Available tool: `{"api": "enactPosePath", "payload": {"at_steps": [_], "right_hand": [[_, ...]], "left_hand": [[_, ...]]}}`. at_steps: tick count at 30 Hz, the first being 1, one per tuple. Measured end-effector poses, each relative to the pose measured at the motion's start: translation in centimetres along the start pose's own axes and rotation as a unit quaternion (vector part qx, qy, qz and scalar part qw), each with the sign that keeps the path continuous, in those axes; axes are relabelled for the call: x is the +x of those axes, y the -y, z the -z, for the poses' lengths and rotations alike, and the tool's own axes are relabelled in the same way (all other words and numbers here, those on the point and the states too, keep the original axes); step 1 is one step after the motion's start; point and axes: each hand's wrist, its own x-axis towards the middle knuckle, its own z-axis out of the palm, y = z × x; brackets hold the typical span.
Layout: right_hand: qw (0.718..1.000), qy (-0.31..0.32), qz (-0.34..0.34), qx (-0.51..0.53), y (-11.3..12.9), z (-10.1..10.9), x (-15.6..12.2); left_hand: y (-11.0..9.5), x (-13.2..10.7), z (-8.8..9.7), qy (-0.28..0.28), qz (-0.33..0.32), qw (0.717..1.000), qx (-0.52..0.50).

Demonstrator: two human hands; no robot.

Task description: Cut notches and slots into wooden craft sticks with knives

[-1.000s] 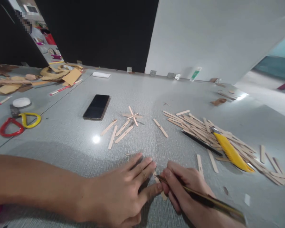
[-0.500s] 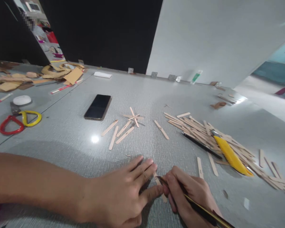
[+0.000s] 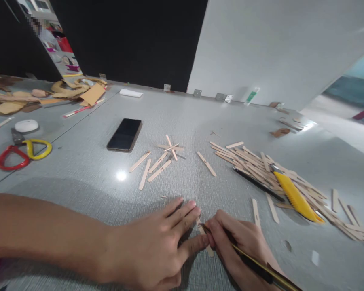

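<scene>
My left hand (image 3: 157, 242) lies palm down on the table. Its index fingertip and thumb pin a flat wooden craft stick (image 3: 201, 228) against the surface. In my right hand (image 3: 242, 242) is a slim black-and-gold craft knife (image 3: 251, 262), held like a pen. Its dark tip touches the stick between my two hands, near a small mark or notch. Part of the stick is hidden under my fingers. Beyond my hands, several loose craft sticks (image 3: 159, 170), some with slots, lie near a small star-shaped piece of crossed sticks (image 3: 172, 148).
To the right, a pile of craft sticks (image 3: 248, 163) lies with a yellow utility knife (image 3: 294, 196) and a black pen-like tool (image 3: 257, 184). A phone (image 3: 125, 134), scissors (image 3: 38, 149) and a white mouse-shaped case (image 3: 26, 125) are at left. Cardboard scraps (image 3: 92, 95) sit behind them.
The view has shifted very slightly. Both hands stay almost in place, with the knife tip still on the stick; my right hand's knuckles have moved a little up and left.
</scene>
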Motion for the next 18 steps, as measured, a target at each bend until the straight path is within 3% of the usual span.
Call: {"api": "enactPosePath", "payload": {"at_steps": [13, 18], "right_hand": [[0.998, 0.016, 0.019, -0.057, 0.42, 0.36, 0.49], [0.996, -0.006, 0.036, -0.081, 0.94, 0.69, 0.07]], "left_hand": [[-0.21, 0.01, 0.12, -0.005, 0.009, 1.0, 0.005], [-0.21, 0.13, 0.16, 0.008, 0.018, 1.0, -0.005]]}}
